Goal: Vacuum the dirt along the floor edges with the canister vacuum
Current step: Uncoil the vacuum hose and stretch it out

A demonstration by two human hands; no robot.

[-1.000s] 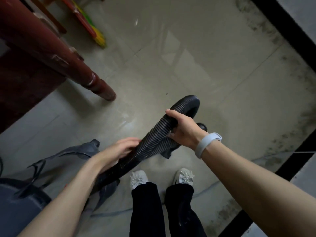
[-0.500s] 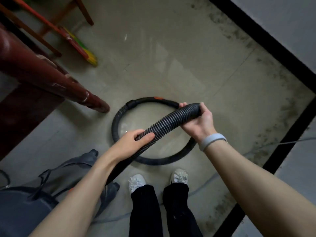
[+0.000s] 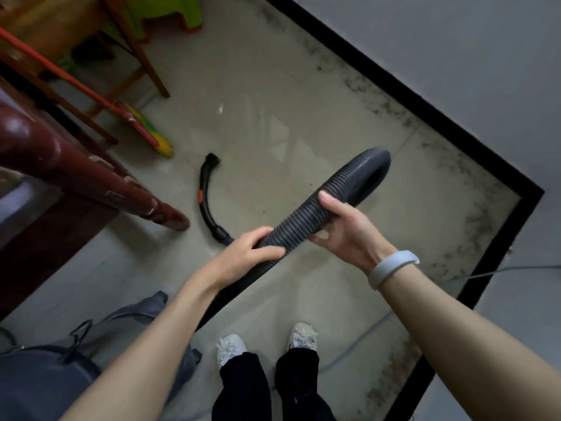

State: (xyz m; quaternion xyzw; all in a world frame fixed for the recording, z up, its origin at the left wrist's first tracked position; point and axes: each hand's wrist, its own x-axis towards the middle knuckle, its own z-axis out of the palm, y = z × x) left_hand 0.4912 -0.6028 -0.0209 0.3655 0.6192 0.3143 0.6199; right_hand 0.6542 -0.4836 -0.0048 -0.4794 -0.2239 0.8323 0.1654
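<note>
Uncoiled from its ring, the ribbed hose (image 3: 306,220) is lifted above the floor (image 3: 273,123), both the left hand (image 3: 246,253) and right hand (image 3: 346,232) gripping it, nozzle (image 3: 209,189) lying beside the table leg (image 3: 91,180).

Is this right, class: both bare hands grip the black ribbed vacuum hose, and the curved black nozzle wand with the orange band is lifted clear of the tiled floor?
Not quite. The head view shows the curved black nozzle wand with the orange band lying on the tiled floor, not lifted. The rest holds: the left hand and the right hand both grip the black ribbed vacuum hose.
</note>
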